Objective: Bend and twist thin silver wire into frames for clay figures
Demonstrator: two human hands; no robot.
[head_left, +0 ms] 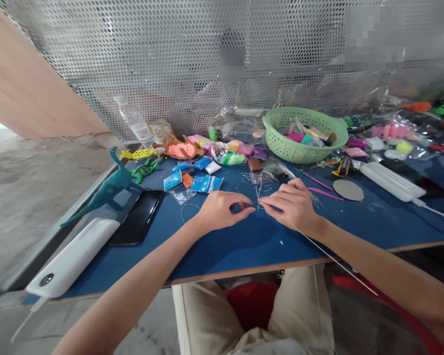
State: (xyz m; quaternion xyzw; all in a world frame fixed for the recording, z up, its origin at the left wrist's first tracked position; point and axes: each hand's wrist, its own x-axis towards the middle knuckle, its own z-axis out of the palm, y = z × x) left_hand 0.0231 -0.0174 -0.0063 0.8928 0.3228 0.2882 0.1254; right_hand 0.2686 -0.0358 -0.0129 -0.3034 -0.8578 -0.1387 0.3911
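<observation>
A twisted piece of thin silvery wire (258,190) stands between my hands above the blue tabletop. My right hand (290,204) pinches it near its lower end with thumb and forefinger. From under that hand a long straight pale wire (336,261) slants past the table edge toward my lap. My left hand (224,209) is just left of the twisted wire, its thumb and forefinger curved with a small gap between the tips. Whether those tips touch the wire is hard to make out. Loose thin wires (286,170) lie behind my right hand.
Blue clay packets (207,184) lie beyond my left hand. A black phone (137,217), white power bank (74,256) and teal dinosaur (109,190) are left. Behind stand a green basket (299,155) and metal mesh (170,59). Pink tools (325,193) and another power bank (392,181) lie right.
</observation>
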